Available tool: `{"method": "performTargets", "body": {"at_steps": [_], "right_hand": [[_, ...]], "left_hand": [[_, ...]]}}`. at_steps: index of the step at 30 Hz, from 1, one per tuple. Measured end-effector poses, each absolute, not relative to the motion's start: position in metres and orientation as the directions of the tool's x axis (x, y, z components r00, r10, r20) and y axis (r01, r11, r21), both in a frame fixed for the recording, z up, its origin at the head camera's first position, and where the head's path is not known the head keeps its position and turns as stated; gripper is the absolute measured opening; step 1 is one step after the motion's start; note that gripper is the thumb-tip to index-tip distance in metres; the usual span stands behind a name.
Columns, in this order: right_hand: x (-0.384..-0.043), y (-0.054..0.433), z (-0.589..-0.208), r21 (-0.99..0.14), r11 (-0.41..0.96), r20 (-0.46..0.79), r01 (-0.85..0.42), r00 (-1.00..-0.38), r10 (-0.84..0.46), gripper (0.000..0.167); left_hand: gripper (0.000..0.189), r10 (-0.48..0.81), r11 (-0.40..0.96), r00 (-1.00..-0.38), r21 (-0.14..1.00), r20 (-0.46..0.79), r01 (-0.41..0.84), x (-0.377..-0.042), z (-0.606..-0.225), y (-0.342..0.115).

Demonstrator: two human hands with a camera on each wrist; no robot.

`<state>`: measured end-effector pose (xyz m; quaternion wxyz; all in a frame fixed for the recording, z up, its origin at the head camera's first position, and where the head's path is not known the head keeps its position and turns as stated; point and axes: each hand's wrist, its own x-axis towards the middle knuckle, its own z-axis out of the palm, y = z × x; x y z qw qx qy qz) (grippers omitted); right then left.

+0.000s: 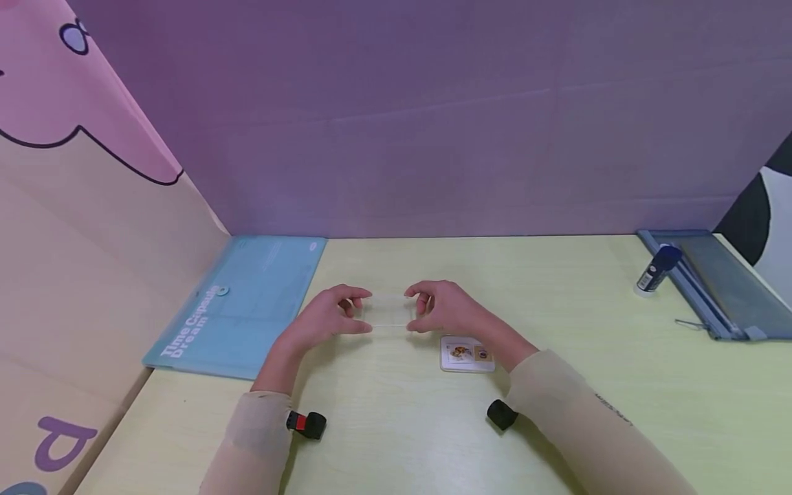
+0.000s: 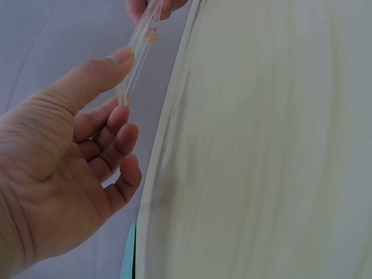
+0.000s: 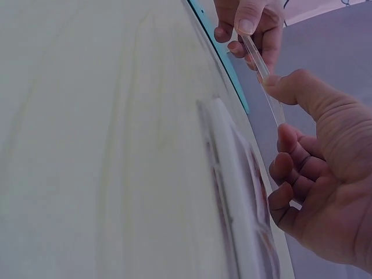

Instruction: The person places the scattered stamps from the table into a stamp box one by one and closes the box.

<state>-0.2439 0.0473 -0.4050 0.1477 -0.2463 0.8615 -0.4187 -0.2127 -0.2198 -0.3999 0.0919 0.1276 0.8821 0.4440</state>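
Note:
Both hands hold a clear, flat rectangular plastic piece (image 1: 388, 312) above the table, one at each end. My left hand (image 1: 326, 316) pinches its left end between thumb and fingers. The right hand (image 1: 448, 311) grips the other end in the same way. Edge-on, the clear piece (image 2: 139, 52) looks thin in the left wrist view; whether it is a lid or a shallow case I cannot tell. Just below the right hand lies a small, rounded flat case (image 1: 467, 355) with a picture on top. In the right wrist view that case (image 3: 232, 192) appears blurred, close to the camera.
A blue document folder (image 1: 247, 295) lies left of the left hand. At the right, a glue stick (image 1: 657, 269) leans on a blue-grey zip pouch (image 1: 730, 282). A purple cloth wall (image 1: 433, 137) closes off the back of the table (image 1: 396, 426).

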Motion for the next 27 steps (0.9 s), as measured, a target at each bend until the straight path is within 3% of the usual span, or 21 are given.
{"method": "performTargets", "body": {"at_steps": [27], "right_hand": [[-0.219,0.096,-0.403,-0.779,0.522,0.024,-0.348,-0.848,-0.530,0.052]], "left_hand": [[0.059,0.372,0.553,-0.928,0.810,-0.030,0.195,-0.204,-0.400,-0.177]]}}
